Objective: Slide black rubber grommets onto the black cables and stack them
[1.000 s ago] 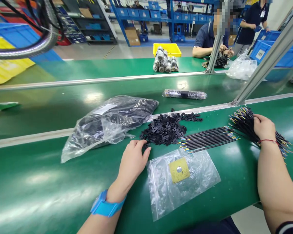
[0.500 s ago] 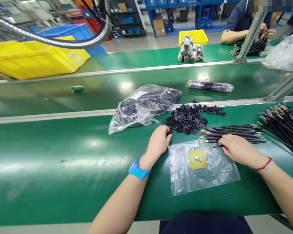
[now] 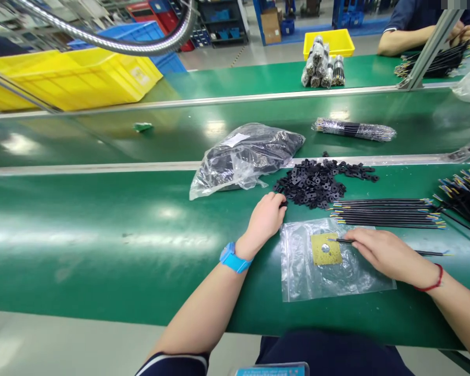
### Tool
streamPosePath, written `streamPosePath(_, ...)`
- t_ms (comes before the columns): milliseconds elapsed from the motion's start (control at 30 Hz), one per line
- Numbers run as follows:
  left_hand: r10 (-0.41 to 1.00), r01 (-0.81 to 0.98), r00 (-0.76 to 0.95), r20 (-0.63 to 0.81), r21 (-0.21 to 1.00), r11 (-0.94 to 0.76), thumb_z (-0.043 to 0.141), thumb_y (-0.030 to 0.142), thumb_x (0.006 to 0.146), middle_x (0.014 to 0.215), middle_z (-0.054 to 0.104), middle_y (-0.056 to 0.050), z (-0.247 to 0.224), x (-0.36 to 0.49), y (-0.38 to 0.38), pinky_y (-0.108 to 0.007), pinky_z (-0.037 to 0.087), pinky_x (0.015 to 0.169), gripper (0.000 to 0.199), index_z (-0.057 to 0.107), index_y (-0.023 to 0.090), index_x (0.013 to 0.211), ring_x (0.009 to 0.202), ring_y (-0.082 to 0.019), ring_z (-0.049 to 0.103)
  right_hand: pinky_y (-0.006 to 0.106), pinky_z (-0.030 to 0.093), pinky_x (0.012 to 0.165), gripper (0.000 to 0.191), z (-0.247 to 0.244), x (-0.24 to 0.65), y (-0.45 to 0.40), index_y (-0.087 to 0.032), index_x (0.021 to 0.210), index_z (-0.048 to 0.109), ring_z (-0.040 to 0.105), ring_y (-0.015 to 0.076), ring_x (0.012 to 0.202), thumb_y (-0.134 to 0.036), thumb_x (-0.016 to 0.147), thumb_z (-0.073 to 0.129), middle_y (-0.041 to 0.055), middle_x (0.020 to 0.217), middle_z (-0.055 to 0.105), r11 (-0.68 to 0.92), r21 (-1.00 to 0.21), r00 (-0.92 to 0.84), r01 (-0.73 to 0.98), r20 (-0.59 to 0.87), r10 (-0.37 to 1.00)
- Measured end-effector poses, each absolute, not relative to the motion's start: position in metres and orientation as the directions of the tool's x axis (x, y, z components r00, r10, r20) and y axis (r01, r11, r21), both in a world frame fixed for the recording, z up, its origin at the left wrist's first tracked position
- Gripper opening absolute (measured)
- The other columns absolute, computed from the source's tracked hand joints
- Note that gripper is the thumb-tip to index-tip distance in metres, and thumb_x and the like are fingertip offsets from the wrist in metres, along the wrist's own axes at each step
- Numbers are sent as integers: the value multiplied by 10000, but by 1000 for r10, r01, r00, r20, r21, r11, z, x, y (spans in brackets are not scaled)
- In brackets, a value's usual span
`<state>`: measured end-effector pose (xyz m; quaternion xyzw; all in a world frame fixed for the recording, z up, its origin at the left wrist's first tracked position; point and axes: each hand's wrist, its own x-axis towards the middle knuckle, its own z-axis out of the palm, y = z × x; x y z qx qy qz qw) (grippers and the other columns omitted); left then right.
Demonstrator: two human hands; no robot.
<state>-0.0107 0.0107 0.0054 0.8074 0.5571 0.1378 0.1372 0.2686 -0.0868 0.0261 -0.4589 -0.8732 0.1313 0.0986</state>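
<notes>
My right hand (image 3: pixel 387 253) is closed on a short black cable (image 3: pixel 429 253), held level over a clear zip bag (image 3: pixel 297 277). The cable's bare wire ends stick out on both sides of the hand, the left one above a yellow square (image 3: pixel 319 257) with a round hole, on the bag. My left hand (image 3: pixel 266 219) is at the near left edge of a pile of small black plastic clips (image 3: pixel 311 183). Its fingers are curled around a dark piece, apparently one of these clips, mostly hidden. A row of black cables (image 3: pixel 387 214) lies just beyond the bag.
A large clear bag of black parts (image 3: pixel 246 156) lies left of the pile. More loose cables (image 3: pixel 468 201) are heaped at the right. Behind are a wrapped cable bundle (image 3: pixel 354 129), yellow bins (image 3: pixel 90 78) and a metal hose (image 3: pixel 141 48). A co-worker's arm (image 3: pixel 407 40) is across the bench.
My right hand has drawn the cable away from the row, toward me and over the bag. My left hand stays by the pile. The whole view has shifted slightly.
</notes>
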Motion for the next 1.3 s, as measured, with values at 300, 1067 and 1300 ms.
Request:
streamPosePath(300, 945, 152, 296, -140, 984, 98, 477, 230, 831, 694, 562, 8, 7, 7, -3, -244, 444, 613, 178, 581, 154, 954, 597, -101, 546, 261, 367, 543, 192, 26, 257, -88, -175, 890, 617, 549, 123, 621, -62, 835, 471, 33, 827, 581, 583, 13, -583, 812, -28, 812)
streamPosePath(1067, 745, -341, 613, -261, 764, 548, 699, 237, 734, 631, 601, -3, 25, 34, -38, -197, 422, 581, 189, 624, 123, 865, 564, -74, 548, 253, 502, 686, 235, 44, 253, -94, -183, 1081, 586, 615, 127, 786, -164, 931, 407, 53, 907, 653, 551, -473, -439, 687, 333, 834)
streamPosePath(1300, 726, -380, 645, -238, 725, 575, 711, 213, 723, 626, 598, -5, 25, 33, -40, -195, 409, 583, 176, 641, 126, 860, 575, -76, 540, 260, 510, 712, 248, 42, 251, -95, -187, 1090, 585, 628, 130, 789, -158, 927, 400, 53, 926, 661, 540, -448, -400, 713, 373, 837)
